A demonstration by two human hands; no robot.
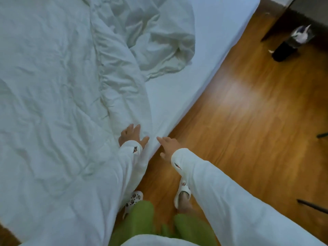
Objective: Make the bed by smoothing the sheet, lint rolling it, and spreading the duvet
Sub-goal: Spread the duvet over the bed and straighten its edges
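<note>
— Status?
— My left hand point(132, 136) lies flat, fingers spread, on the duvet point(58, 89) at the bed's corner; my right hand point(166, 147) is open, holding nothing, by the sheet point(209, 55) edge.
— Risk?
— The duvet sits bunched over half the bed. Tugging one corner could drag it floorward.

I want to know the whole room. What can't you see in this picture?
Head view:
- Bed: its top and left run past the frame edges.
- Sheet: mostly hidden under the rumpled duvet.
- Dark object on the floor: too blurred to name.
- Left hand: fingertips sink into duvet folds.
- Lint roller: none in view.
</note>
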